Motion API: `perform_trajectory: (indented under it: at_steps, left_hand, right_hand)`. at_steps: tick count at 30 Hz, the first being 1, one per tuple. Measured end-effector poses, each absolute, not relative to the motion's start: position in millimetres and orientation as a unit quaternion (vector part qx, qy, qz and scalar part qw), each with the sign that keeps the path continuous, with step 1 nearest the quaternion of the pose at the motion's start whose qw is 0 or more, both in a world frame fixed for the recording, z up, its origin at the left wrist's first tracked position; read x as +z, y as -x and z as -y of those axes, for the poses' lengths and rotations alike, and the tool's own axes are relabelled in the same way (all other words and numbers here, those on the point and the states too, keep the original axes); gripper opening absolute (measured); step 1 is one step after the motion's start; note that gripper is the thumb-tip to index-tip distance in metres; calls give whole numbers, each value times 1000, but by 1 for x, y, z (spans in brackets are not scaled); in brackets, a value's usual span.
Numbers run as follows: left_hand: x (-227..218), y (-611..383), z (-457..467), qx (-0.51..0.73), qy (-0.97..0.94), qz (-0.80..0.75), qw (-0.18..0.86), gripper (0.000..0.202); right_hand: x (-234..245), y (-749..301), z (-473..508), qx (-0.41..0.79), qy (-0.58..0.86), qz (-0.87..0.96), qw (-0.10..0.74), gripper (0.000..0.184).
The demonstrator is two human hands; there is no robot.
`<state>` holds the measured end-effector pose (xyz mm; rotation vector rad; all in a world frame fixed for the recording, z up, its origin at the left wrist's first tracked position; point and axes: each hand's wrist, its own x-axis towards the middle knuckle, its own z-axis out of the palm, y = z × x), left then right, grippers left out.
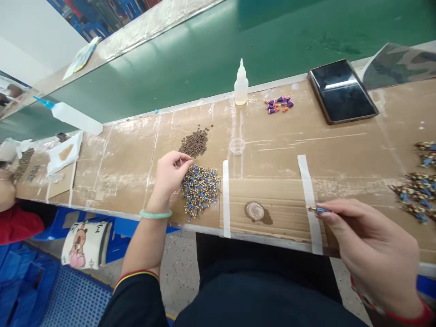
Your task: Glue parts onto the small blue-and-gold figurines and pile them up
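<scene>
My left hand point(171, 171), with a green bangle at its wrist, is closed in a pinch between a pile of small brown round pieces point(195, 143) and a heap of small blue-and-yellow figure parts point(200, 187). Whatever its fingertips may hold is too small to make out. At the right, my right hand point(366, 240) pinches a small painted figure point(319, 209), blue with a light end, over a white tape strip point(308, 200). A small clear dish point(255, 210) sits on the corrugated cardboard point(272, 190) between the hands.
Behind stand a dropper bottle point(241, 86), purple-and-orange small figures point(279, 104), a dark tablet point(343, 92) and a clear round lid point(237, 146). More painted figures point(420, 190) lie far right. At left are a white bottle point(73, 116) and another person's red sleeve point(22, 225).
</scene>
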<state>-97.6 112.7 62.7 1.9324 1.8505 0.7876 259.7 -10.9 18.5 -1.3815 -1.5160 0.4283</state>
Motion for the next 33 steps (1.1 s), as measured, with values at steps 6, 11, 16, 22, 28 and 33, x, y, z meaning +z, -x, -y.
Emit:
perform_trajectory:
  at_steps: [6,11,16,22,28,33]
  left_hand:
    - [45,107,-138,198,-715,-656,141,6]
    - [48,102,-142,153,-746,-638,115,9]
    - [56,100,-148,86,-779,-614,96,11]
    - [66,94,-156,17,-812,-575,100,19]
    - [87,92,-153,62,-798,-570,183,12]
    - [96,73,-120,353,-552,-465,595,27]
  right_hand:
    - [17,-261,10,156,579,645,473,9]
    - [19,-262,9,159,588,650,454,10]
    - [18,-263,9,151,588,653,452,9]
    - [17,-258,16,195,635,596,451,12]
    - [15,-257,16,201,615,590,483,9]
    - [9,-257,15,176,602,584,515,6]
